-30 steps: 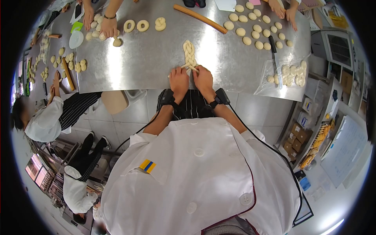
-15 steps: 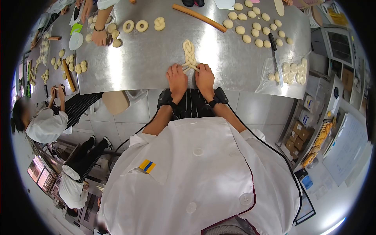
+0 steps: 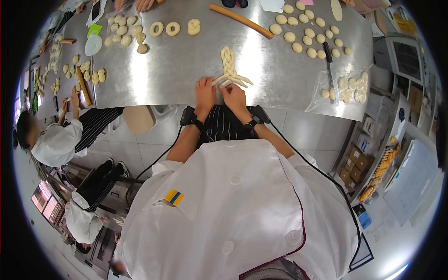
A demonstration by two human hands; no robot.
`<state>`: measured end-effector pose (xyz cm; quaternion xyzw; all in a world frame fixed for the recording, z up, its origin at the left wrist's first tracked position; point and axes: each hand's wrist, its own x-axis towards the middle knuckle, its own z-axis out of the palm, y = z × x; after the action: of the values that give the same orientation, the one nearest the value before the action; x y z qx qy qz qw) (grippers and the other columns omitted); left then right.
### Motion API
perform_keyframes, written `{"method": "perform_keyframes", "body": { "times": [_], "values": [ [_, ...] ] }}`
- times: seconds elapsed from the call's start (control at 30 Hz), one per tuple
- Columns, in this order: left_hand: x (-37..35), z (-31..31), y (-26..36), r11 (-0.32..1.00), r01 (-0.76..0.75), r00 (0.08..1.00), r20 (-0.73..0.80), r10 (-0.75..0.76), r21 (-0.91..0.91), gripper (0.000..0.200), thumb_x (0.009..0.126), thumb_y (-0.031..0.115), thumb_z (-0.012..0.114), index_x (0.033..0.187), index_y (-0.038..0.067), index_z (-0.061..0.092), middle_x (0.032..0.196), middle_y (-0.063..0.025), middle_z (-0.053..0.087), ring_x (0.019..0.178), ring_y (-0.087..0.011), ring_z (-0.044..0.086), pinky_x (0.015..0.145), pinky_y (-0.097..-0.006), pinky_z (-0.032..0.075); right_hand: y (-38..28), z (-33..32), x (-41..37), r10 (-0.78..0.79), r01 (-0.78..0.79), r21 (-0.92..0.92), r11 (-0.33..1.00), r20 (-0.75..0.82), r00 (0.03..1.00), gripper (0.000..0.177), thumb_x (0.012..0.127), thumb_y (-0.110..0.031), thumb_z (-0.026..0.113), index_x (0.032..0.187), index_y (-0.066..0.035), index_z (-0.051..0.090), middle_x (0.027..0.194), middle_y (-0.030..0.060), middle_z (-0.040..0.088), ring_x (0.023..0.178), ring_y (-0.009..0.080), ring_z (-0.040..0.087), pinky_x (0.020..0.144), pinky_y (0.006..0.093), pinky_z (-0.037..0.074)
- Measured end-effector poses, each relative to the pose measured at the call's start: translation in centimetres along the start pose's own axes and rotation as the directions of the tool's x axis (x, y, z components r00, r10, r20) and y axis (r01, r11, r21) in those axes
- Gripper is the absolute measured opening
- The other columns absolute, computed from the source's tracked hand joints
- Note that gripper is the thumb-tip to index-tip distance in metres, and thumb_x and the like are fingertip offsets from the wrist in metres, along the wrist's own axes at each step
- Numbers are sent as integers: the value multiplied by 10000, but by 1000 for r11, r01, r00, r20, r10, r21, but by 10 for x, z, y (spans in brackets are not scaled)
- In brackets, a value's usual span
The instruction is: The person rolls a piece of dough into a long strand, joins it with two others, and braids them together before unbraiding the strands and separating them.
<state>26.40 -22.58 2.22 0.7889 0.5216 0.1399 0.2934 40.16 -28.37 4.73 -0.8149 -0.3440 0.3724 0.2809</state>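
Observation:
A partly braided piece of dough (image 3: 227, 58) lies on the steel table in front of me, its woven end pointing away. Loose strands spread from its near end, two of them reaching to the right beyond my fingers. My left hand (image 3: 205, 97) is closed at the left side, with its fingertips on the end of a dough strand (image 3: 217, 80). Just right of it, my right hand (image 3: 234, 99) pinches another strand near the middle, thumb and index finger together. My fingers partly cover the strand ends.
Dough balls (image 3: 309, 41) and a rolling pin (image 3: 241, 21) lie farther back. A knife (image 3: 331, 70) rests by bagged dough (image 3: 350, 88) at right. Shaped dough rings (image 3: 172, 29) sit at back left. Another person (image 3: 58, 142) works at the left table.
My right hand has moved left, toward my left hand, and two strands now lie out to the right. At the back left, a co-worker's hand has drawn back from the dough balls.

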Motion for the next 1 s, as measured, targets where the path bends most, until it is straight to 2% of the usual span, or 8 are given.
{"method": "perform_keyframes", "body": {
  "times": [0.33, 0.4, 0.53, 0.6, 0.73, 0.8, 0.93, 1.0],
  "values": [
    [-1, -6, 5, 995, -12, 1000, -6, 11, -100, 327, 881, 4, 686, 1205, 46, 700, 1130, -187, 649, 1060, -420, 624, 944, -497, 525, 1, 21, 13, 54, -54, -4, 999, -47, 997, 304, 901, -304, 784, 844, -14, 716, 785, 157, 755, 737, 344, 748, 677, 465, 583],
    [-5, 1, 6, 965, 119, 993, 34, -114, -233, 316, 863, -8, 687, 1177, 21, 717, 1058, -199, 681, 961, -433, 655, 877, -492, 553, 5, 24, 17, 205, -241, 491, 837, 127, 971, 289, 946, -291, 745, 829, -35, 676, 767, 102, 733, 623, 213, 701, 570, 362, 544],
    [-24, 12, 11, 889, 246, 967, 161, -198, -385, 265, 875, -18, 692, 1133, 14, 741, 1029, -189, 729, 907, -330, 722, 820, -430, 582, 3, 15, 4, 257, -332, 573, 749, 211, 943, 266, 964, -270, 727, 834, -48, 662, 767, 66, 703, 596, 133, 644, 528, 295, 512],
    [-30, 14, 19, 732, 433, 890, 381, -252, -527, 220, 902, -26, 687, 1109, 10, 754, 1013, -140, 770, 911, -198, 738, 804, -356, 589, 3, 8, 4, 266, -365, 537, 760, 256, 929, 279, 954, -273, 726, 822, -31, 677, 748, 51, 692, 585, 141, 626, 553, 309, 515],
    [-30, 29, 6, 562, 461, 874, 461, -154, -686, 197, 928, -7, 687, 1113, 11, 753, 991, -77, 782, 936, -128, 722, 815, -321, 587, 11, 7, 6, 181, -231, 373, 899, 166, 969, 306, 938, -292, 733, 846, -1, 731, 768, 76, 727, 636, 178, 676, 613, 338, 542],
    [-13, 30, 3, 268, 656, 753, 637, -168, -705, 187, 937, 22, 681, 1108, -18, 745, 924, -45, 772, 862, -133, 717, 782, -333, 592, 7, 2, 19, 65, -85, 186, 979, 112, 992, 312, 916, -304, 741, 899, 5, 781, 819, 122, 768, 722, 228, 734, 687, 366, 567],
    [1, 23, -7, 411, 724, 666, 718, -205, -554, 214, 919, 67, 678, 1103, -22, 741, 968, -100, 781, 845, -227, 738, 774, -360, 595, -1, -6, 20, 76, -92, 96, 991, 160, 984, 326, 906, -325, 760, 962, -6, 800, 882, 166, 786, 804, 272, 765, 737, 384, 581],
    [3, 16, -6, 884, 454, 817, 447, -364, -110, 303, 902, 154, 710, 1168, 9, 700, 1124, -167, 742, 954, -309, 735, 871, -392, 597, -1, -7, 17, 14, -20, 39, 999, 154, 988, 330, 895, -324, 789, 953, 1, 801, 875, 165, 784, 821, 303, 763, 759, 399, 581]
  ]
}}
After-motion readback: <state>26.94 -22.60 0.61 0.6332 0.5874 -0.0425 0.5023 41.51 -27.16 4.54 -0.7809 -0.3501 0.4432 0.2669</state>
